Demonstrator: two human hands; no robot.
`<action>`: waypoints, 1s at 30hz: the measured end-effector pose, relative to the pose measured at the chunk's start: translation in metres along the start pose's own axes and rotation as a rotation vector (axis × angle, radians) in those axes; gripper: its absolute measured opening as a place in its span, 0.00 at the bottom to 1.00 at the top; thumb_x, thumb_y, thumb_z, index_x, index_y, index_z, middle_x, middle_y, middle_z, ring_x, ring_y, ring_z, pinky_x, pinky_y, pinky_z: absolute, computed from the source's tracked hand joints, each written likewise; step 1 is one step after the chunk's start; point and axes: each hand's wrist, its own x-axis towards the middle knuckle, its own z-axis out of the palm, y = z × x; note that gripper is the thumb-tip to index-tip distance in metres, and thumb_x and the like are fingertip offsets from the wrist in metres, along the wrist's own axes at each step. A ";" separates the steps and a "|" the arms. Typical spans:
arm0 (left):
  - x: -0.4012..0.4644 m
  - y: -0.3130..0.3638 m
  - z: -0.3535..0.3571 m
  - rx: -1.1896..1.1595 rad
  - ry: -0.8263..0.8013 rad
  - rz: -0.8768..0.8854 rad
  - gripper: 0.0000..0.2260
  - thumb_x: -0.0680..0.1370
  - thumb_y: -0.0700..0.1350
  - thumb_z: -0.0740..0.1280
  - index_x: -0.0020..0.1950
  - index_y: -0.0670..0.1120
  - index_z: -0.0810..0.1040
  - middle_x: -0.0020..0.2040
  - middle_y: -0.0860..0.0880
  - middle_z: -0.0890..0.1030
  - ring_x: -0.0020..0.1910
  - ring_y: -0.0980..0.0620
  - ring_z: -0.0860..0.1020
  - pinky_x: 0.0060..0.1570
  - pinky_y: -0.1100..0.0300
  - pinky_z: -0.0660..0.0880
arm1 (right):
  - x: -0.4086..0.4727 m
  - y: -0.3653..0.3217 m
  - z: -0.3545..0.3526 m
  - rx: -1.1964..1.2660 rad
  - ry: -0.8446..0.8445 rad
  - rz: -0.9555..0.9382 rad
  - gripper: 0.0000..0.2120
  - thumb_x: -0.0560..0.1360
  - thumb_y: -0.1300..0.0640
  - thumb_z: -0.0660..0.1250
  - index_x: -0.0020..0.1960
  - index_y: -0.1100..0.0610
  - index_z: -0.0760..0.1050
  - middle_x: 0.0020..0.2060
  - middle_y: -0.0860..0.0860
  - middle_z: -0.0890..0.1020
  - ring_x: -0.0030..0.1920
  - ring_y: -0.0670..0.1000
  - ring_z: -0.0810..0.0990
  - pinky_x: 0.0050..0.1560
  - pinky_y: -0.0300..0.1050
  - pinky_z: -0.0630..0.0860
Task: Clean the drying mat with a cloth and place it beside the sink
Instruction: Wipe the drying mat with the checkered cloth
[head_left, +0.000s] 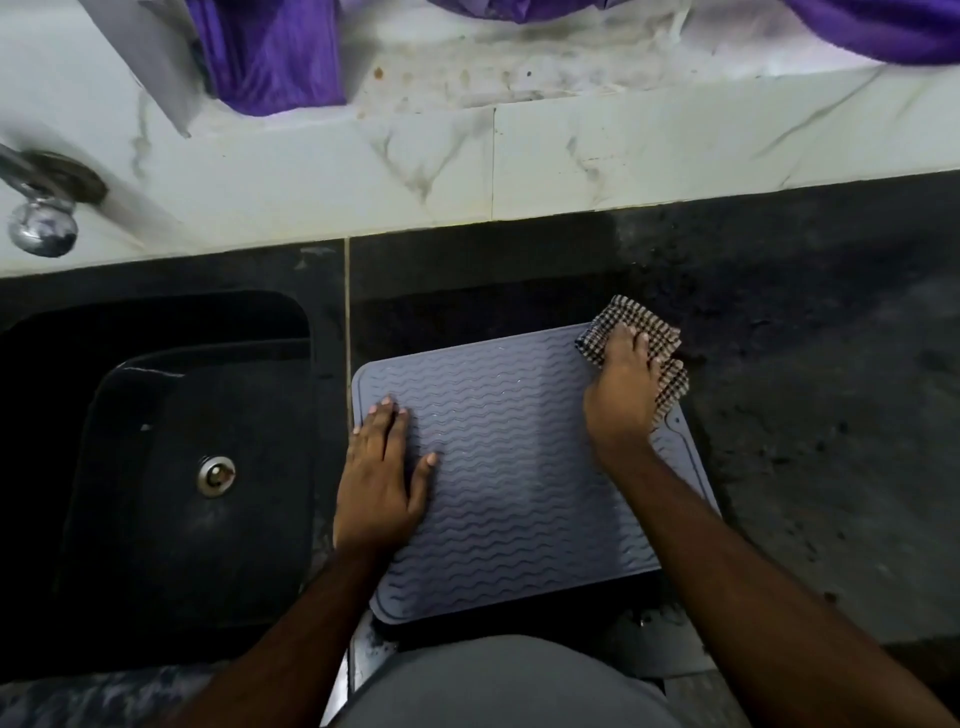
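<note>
A grey drying mat (514, 467) with wavy ridges lies flat on the dark counter, just right of the black sink (156, 415). My left hand (382, 478) presses flat on the mat's left edge, fingers together, holding nothing. My right hand (626, 387) rests on the mat's far right corner, closed over a brown-and-white checked cloth (631, 322). Part of the cloth sticks out beyond the fingers and over the mat's edge.
A dark speckled counter (805, 415) stretches to the right of the mat. A marble-tiled ledge (467, 156) runs along the back with purple fabric (270, 57) hanging above it. A metal tap (41, 218) sits at the far left, and the sink has a metal drain (215, 475).
</note>
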 end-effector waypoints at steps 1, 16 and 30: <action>0.000 -0.001 0.001 0.002 0.002 -0.005 0.30 0.83 0.59 0.56 0.78 0.40 0.66 0.81 0.43 0.63 0.81 0.45 0.60 0.79 0.46 0.56 | 0.000 -0.005 0.003 -0.003 0.012 0.008 0.33 0.75 0.71 0.58 0.79 0.64 0.56 0.78 0.60 0.62 0.80 0.59 0.56 0.79 0.59 0.52; 0.004 0.002 -0.004 0.027 -0.007 -0.084 0.27 0.82 0.55 0.60 0.77 0.42 0.69 0.80 0.42 0.64 0.79 0.43 0.61 0.77 0.43 0.60 | -0.051 -0.093 0.029 0.131 -0.176 -0.320 0.25 0.76 0.63 0.64 0.73 0.57 0.70 0.66 0.56 0.80 0.66 0.55 0.77 0.71 0.50 0.69; 0.006 -0.003 0.000 0.017 0.015 -0.098 0.26 0.81 0.53 0.61 0.77 0.43 0.69 0.80 0.43 0.64 0.78 0.42 0.63 0.76 0.41 0.62 | -0.048 -0.097 0.058 -0.269 -0.261 -0.618 0.37 0.73 0.54 0.63 0.79 0.39 0.54 0.80 0.46 0.58 0.71 0.59 0.63 0.63 0.64 0.66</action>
